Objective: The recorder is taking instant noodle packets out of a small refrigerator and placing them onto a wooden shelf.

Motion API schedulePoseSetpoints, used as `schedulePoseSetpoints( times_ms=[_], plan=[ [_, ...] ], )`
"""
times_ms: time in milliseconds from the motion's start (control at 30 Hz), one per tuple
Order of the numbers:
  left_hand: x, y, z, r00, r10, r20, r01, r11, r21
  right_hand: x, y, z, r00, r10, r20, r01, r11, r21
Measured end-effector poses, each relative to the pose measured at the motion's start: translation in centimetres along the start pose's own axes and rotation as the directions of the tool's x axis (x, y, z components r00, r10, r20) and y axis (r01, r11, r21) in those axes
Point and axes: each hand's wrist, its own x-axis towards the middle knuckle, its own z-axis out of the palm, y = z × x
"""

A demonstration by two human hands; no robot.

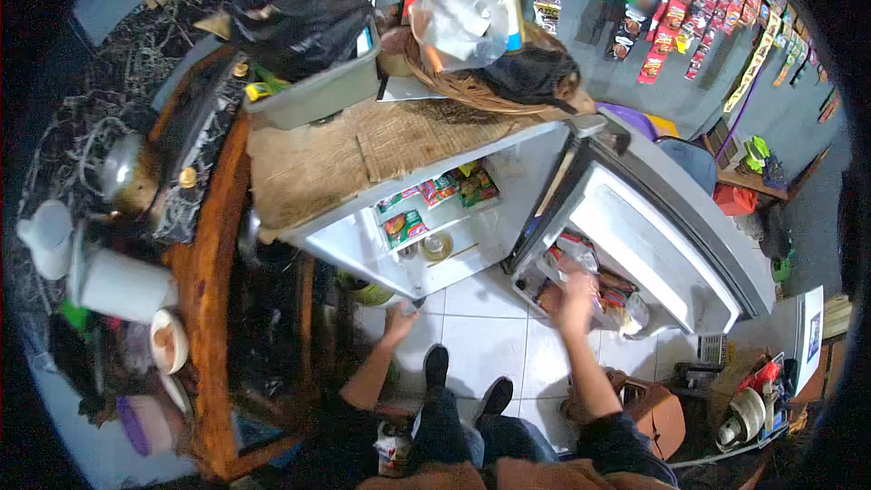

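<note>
A refrigerator (pixel 537 136) stands before me with its door (pixel 633 231) swung out to the right. My right hand (pixel 578 296) reaches into the lower door bin, among several colourful packets (pixel 616 289). It is blurred, and whether its fingers hold a packet cannot be seen. Beside the lower left corner of the fridge is my left hand (pixel 400 323), fingers apart and nothing visible in it. Inside, several green and red sachets (pixel 405 226) lie on a shelf. A round container (pixel 437 246) sits below them.
Cardboard (pixel 306 163) covers the fridge top, bearing a grey bin (pixel 326 88) and a wicker basket (pixel 469 92). A wooden-edged counter (pixel 211 272) runs along the left. Hanging sachets (pixel 667 20) line the wall. On the right floor are a brown container (pixel 656 415) and a rice cooker (pixel 742 418).
</note>
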Motion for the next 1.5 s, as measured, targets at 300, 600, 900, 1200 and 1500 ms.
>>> schedulePoseSetpoints(
  times_ms=[300,600,900,1200,1500],
  plan=[
    [21.7,2.5,-0.4,0.933,0.248,-0.262,-0.013,0.749,0.662,2.2,3.2,40.2,0.751,0.259,0.608,-0.595,0.664,0.452],
    [24.4,0.5,1.5,0.948,0.208,-0.242,0.184,0.265,0.947,9.0,0.8,45.3,0.491,0.505,0.710,-0.853,0.115,0.509],
    [23.3,3.3,1.9,0.886,0.349,-0.307,0.120,0.467,0.876,8.7,5.9,43.3,0.787,0.592,0.172,-0.339,0.183,0.923],
    [7.2,11.1,-4.4,0.542,0.589,-0.600,-0.506,0.798,0.327,2.5,-2.0,7.9,0.890,0.283,0.359,-0.456,0.602,0.656],
    [-16.8,14.6,-16.0,0.897,0.233,-0.376,-0.442,0.488,-0.752,2.1,-1.5,-22.9,0.825,0.163,0.540,-0.563,0.163,0.810]
  ],
)
